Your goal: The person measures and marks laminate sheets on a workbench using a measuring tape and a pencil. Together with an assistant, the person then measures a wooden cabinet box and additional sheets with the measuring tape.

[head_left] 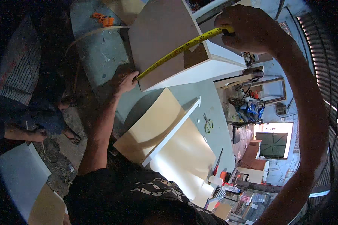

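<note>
A yellow tape measure (180,48) is stretched across a box-like panel piece (165,30) with a grey-brown face and white sides. My left hand (127,80) pinches the tape's end at the near left corner of the piece. Raised at the upper right, my right hand (248,32) is closed around the other end of the tape; its fingers hide most of what they grip. The tape bows slightly between both hands. A bare brown patch (195,56) shows on the face near one corner.
Beige sheets (157,120) and a white strip (172,131) lie on the grey-green table (187,92). Green-handled pliers (208,124) and a red-handled screwdriver (217,165) rest there too. An orange tool (103,19) lies at the far left. Another person (30,120) is at the left.
</note>
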`<state>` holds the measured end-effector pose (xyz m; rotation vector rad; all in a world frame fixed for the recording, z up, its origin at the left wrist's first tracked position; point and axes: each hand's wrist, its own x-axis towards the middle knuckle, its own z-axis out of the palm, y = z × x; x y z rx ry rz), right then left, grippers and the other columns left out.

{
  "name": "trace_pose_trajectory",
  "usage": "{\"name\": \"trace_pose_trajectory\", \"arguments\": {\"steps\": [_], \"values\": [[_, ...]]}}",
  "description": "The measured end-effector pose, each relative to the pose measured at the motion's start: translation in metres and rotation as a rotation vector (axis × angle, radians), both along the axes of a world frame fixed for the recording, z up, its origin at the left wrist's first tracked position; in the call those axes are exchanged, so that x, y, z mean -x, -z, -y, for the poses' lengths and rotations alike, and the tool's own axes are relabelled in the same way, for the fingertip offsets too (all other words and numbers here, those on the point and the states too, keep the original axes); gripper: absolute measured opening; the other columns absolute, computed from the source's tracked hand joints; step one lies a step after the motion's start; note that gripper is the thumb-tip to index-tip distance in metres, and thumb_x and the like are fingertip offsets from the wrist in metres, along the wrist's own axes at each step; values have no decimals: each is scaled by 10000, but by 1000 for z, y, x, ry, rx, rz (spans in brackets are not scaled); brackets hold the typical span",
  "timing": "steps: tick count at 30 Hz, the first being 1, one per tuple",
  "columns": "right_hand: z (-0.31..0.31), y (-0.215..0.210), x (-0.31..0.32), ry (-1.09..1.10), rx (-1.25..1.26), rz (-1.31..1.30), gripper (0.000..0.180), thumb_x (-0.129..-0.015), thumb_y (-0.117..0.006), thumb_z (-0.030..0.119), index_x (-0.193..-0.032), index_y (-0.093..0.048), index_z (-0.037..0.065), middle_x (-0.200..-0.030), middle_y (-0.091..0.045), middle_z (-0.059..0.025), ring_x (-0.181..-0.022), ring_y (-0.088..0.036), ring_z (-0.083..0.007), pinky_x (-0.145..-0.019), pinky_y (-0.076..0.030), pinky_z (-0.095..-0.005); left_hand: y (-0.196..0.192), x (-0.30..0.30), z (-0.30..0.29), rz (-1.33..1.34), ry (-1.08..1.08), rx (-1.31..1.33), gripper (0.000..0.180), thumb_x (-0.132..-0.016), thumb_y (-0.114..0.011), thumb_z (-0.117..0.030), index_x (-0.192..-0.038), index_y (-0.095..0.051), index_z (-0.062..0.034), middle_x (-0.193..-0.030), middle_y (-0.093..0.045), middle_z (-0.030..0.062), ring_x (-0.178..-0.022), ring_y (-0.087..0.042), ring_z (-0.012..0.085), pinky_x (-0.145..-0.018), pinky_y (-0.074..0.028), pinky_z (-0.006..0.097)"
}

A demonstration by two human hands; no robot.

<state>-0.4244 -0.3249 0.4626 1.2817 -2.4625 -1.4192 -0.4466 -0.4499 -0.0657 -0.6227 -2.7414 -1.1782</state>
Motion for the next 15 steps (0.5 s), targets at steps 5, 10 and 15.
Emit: {"name": "trace_pose_trajectory", "arguments": {"steps": [5, 10, 15], "values": [[0, 3, 7, 49, -7, -5, 276, -870, -701, 257, -1093, -692, 94, -991, -684, -104, -898, -684, -232, -844, -577, -396, -13, 7, 1, 41, -7, 26, 315, -825, -681, -163, -1125, -627, -83, -1020, -660, 188, -973, -652, 374, -792, -514, 469], [10, -11, -19, 36, -10, -60, 245, -881, -686, 244, -1074, -693, 93, -922, -688, -96, -824, -685, -223, -803, -587, -391, -22, 16, -26, -50, 93, -9, 242, -823, -692, -157, -1034, -629, -57, -1008, -635, 176, -956, -642, 370, -768, -507, 472], [59, 0, -17, 538, -99, 124, 392, -853, -645, 370, -1131, -712, 102, -1052, -702, -179, -1024, -672, -303, -920, -525, -459, 28, -20, 6, -176, -52, -79, 209, -758, -699, -157, -924, -636, -48, -905, -624, 175, -899, -620, 383, -781, -486, 474]]}}
